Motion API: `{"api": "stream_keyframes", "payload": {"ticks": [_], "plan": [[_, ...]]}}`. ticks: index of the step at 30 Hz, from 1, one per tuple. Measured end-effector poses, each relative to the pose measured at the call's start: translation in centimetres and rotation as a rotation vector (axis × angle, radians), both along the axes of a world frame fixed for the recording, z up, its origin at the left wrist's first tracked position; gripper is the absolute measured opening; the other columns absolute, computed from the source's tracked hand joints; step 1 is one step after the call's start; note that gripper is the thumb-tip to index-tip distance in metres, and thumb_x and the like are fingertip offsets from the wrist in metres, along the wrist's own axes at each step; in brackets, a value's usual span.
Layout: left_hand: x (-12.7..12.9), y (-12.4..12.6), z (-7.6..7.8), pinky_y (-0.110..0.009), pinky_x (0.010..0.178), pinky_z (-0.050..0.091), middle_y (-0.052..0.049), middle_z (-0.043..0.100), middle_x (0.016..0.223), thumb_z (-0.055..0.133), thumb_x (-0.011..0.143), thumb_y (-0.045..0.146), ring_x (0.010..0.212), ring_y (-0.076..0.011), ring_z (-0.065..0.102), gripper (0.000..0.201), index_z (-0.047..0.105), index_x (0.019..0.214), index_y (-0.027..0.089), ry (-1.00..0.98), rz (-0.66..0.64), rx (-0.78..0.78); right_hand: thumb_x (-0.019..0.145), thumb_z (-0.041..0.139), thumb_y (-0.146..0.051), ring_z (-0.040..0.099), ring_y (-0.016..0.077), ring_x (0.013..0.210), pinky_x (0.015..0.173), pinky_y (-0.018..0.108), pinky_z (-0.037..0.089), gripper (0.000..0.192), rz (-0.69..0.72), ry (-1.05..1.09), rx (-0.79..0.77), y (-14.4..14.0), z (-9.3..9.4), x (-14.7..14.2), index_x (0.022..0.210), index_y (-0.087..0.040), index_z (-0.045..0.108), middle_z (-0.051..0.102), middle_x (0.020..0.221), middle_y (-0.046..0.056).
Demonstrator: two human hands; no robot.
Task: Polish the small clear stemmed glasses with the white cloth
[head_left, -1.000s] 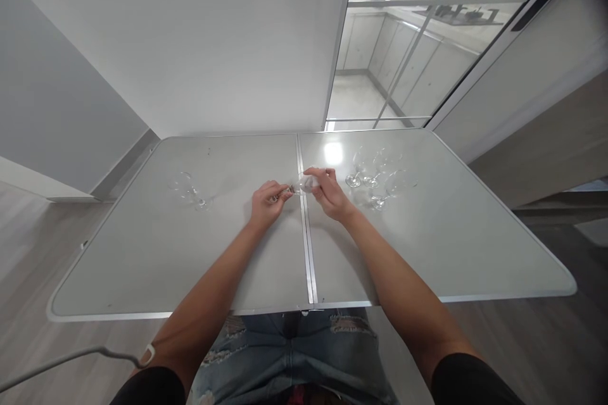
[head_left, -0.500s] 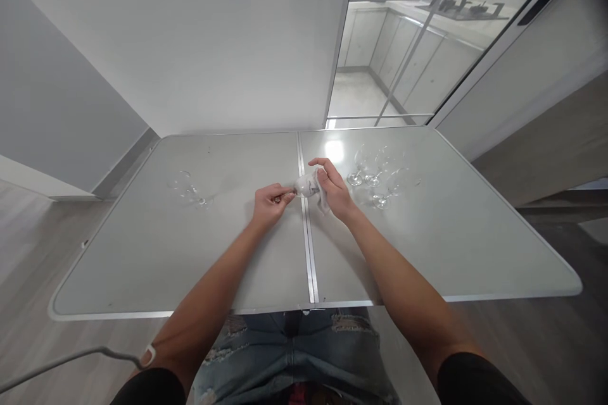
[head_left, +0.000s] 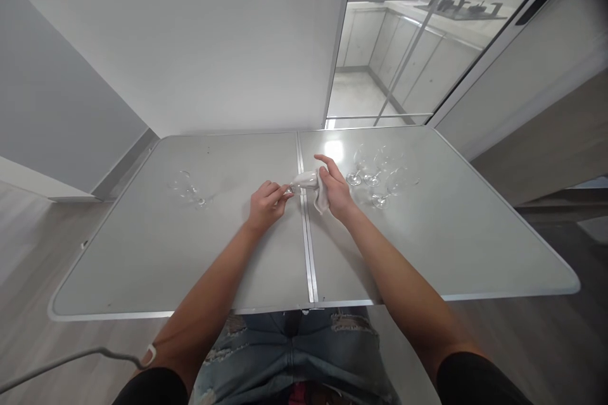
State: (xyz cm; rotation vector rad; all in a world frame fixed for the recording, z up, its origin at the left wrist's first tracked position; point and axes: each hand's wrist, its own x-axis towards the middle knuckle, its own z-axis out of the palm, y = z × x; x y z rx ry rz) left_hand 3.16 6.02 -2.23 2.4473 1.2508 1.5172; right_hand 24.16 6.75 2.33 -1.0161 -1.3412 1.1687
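— Near edge of the table (head_left: 190, 304)?
— Bare metal rim, wide open surface both sides of the centre seam (head_left: 308, 247).
— Hands?
— Left hand (head_left: 264, 204) pinching the stem end of a wine glass (head_left: 300, 182), fingertips pressed together. Right hand (head_left: 335, 191) curled round a white cloth (head_left: 319, 193) over the bowl.
— Lie of the glass?
— Held above the seam, long axis left-right, bowl toward the right.
— Farther out?
— Lone glass (head_left: 187, 188) far left; cluster of glasses (head_left: 380, 176) just beyond the right hand.
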Motion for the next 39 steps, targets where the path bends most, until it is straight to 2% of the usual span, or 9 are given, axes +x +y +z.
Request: {"api": "stream_keyframes", "payload": {"ticks": [8,11,15,20,25,27,30,34,39], "plan": [[-0.1,-0.1,-0.7,-0.03,0.061,0.036,-0.002,0.055,0.065,0.062,0.094,0.033,0.063,-0.0155,0.047,0.015,0.074,0.094,0.024,0.074,0.085,0.024,0.097,0.047,-0.052,0.036,0.0162,0.059,0.065,0.031,0.037,0.044,0.132,-0.229,0.08,0.3,0.8,1.0,0.134,-0.029,0.057,0.039,0.062,-0.005],[-0.1,-0.2,-0.8,-0.029,0.062,0.037,-0.002,0.054,0.066,0.062,0.094,0.035,0.064,-0.0153,0.047,0.017,0.074,0.091,0.023,0.05,0.035,-0.034,0.097,0.046,-0.052,0.04,0.0156,0.063,0.064,0.029,0.037,0.041,0.186,-0.111,0.006,0.4,0.7,1.1,0.125,-0.027,0.062,0.045,0.067,-0.004],[0.3,-0.5,-0.5,-0.029,0.06,0.036,-0.001,0.051,0.064,0.061,0.095,0.034,0.062,-0.0144,0.046,0.018,0.074,0.092,0.022,0.024,-0.008,-0.046,0.095,0.048,-0.055,0.043,0.016,0.065,0.066,0.029,0.04,0.048,0.181,0.04,-0.031,0.1,0.7,1.1,0.136,-0.032,0.054,0.047,0.07,-0.004],[0.6,-0.8,-0.6,-0.027,0.059,0.036,-0.001,0.052,0.064,0.062,0.094,0.029,0.061,-0.0133,0.046,0.014,0.074,0.094,0.021,0.026,0.007,-0.023,0.097,0.049,-0.051,0.047,0.0175,0.072,0.079,0.034,0.043,0.05,0.191,-0.211,0.108,0.3,0.7,1.2,0.142,-0.03,0.051,0.052,0.074,-0.003],[0.6,-0.8,-0.6,-0.026,0.056,0.037,-0.001,0.055,0.064,0.066,0.091,0.032,0.058,-0.0117,0.047,0.014,0.075,0.088,0.021,-0.041,-0.022,-0.1,0.097,0.049,-0.047,0.046,0.0155,0.071,0.071,0.029,0.04,0.034,0.282,-0.184,0.038,0.8,0.5,1.6,0.119,-0.026,0.064,0.052,0.074,-0.003],[0.7,-0.8,-0.5,-0.026,0.055,0.036,-0.001,0.055,0.064,0.067,0.09,0.034,0.056,-0.0107,0.046,0.016,0.075,0.086,0.02,-0.107,-0.028,-0.136,0.095,0.05,-0.048,0.046,0.0151,0.071,0.067,0.027,0.038,0.031,0.28,-0.054,-0.016,0.6,0.4,1.6,0.108,-0.025,0.065,0.052,0.077,-0.002],[0.9,-0.8,-0.5,-0.026,0.054,0.036,-0.001,0.055,0.064,0.066,0.091,0.035,0.054,-0.0105,0.045,0.018,0.076,0.088,0.02,-0.141,-0.003,-0.142,0.093,0.052,-0.055,0.045,0.0158,0.068,0.065,0.028,0.038,0.036,0.227,0.064,-0.067,0.3,0.3,1.2,0.116,-0.028,0.061,0.053,0.077,-0.002],[1.1,-0.9,-0.7,-0.027,0.055,0.036,-0.001,0.052,0.061,0.064,0.092,0.035,0.056,-0.0116,0.045,0.019,0.076,0.088,0.021,-0.111,0.027,-0.105,0.095,0.052,-0.053,0.043,0.0172,0.068,0.07,0.03,0.039,0.041,0.161,-0.109,0.067,0.1,0.4,0.8,0.129,-0.03,0.057,0.048,0.071,-0.004],[1.6,-1.1,-0.7,-0.026,0.056,0.038,-0.001,0.056,0.065,0.066,0.092,0.032,0.057,-0.0113,0.047,0.016,0.075,0.086,0.021,-0.146,0.04,-0.103,0.098,0.047,-0.05,0.038,0.0159,0.061,0.063,0.03,0.034,0.033,0.142,-0.24,0.126,0.5,0.5,0.9,0.113,-0.025,0.063,0.041,0.063,-0.005]]}}
